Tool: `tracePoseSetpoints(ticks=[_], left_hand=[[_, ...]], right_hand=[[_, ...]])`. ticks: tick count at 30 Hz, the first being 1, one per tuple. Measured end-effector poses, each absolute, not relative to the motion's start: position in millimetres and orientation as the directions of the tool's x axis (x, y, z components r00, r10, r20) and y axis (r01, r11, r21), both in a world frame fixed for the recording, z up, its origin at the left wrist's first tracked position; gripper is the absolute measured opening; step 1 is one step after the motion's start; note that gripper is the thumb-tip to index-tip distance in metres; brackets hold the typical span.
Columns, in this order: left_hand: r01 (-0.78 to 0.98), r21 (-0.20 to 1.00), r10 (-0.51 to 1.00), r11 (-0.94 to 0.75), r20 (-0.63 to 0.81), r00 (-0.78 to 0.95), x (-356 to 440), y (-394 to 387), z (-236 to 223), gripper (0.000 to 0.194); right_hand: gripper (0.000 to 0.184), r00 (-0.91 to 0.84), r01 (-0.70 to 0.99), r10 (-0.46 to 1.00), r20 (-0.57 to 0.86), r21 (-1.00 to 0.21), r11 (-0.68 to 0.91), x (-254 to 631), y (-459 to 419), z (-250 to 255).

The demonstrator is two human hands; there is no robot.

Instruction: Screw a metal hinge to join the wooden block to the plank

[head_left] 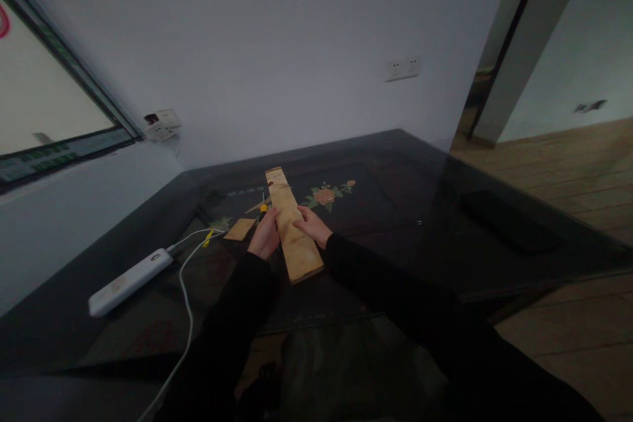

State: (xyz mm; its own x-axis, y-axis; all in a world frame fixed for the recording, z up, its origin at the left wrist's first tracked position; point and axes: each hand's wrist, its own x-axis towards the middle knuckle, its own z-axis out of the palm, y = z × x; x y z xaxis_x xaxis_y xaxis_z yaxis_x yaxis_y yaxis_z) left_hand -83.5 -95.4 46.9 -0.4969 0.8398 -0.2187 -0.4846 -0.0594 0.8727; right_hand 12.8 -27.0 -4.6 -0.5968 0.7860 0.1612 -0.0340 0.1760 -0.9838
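Pale wood forms the long, flat plank point(287, 208) angled over the middle of the dark, flower-painted table point(390, 244), its near end toward the front edge. Left hand point(266, 236) and right hand point(314, 227) pinch its opposite long sides. Leftward lie a yellow-handled tool point(264, 208), a small tan square piece point(240, 229) and, near the left edge, a long white plastic block point(131, 282).

Board point(291, 224) between left hand point(266, 236) and right hand point(314, 225): pale tan, dark brown mark near far end. Small flat piece point(241, 229) just left of left hand: tan. Tool handle point(264, 209) just beyond left hand: yellow. Bench point(390, 224) under both hands: black; floral print point(325, 196) beyond right hand, pinkish-orange bloom, green leaves. Long box point(131, 281) well left of left hand: white. Cord point(185, 283), nearer: white, yellow tag point(208, 238). Sleeves point(247, 297) behind hands: black.
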Motion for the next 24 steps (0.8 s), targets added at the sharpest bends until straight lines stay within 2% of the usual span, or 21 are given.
tracePoseSetpoints(ticks=[4,15,20,24], left_hand=[[-0.486,0.872,0.836,-0.055,-0.226,-0.499,-86,-95,45,0.015],[-0.505,0.862,0.848,-0.049,-0.231,-0.477,-75,-92,47,0.018],[-0.546,0.838,0.89,-0.017,-0.236,-0.389,-47,-86,44,0.022],[-0.601,0.799,0.914,-0.02,-0.229,-0.335,-17,-82,37,0.021]], right_hand=[[0.063,-0.592,0.004,0.803,0.071,-0.996,0.091,16,-31,0],[0.063,-0.565,0.062,0.824,0.039,-0.994,0.09,38,-31,14],[0.06,-0.543,0.031,0.839,0.037,-0.997,0.064,78,-29,14],[0.064,-0.574,-0.044,0.818,-0.027,-0.997,-0.064,115,-33,12]])
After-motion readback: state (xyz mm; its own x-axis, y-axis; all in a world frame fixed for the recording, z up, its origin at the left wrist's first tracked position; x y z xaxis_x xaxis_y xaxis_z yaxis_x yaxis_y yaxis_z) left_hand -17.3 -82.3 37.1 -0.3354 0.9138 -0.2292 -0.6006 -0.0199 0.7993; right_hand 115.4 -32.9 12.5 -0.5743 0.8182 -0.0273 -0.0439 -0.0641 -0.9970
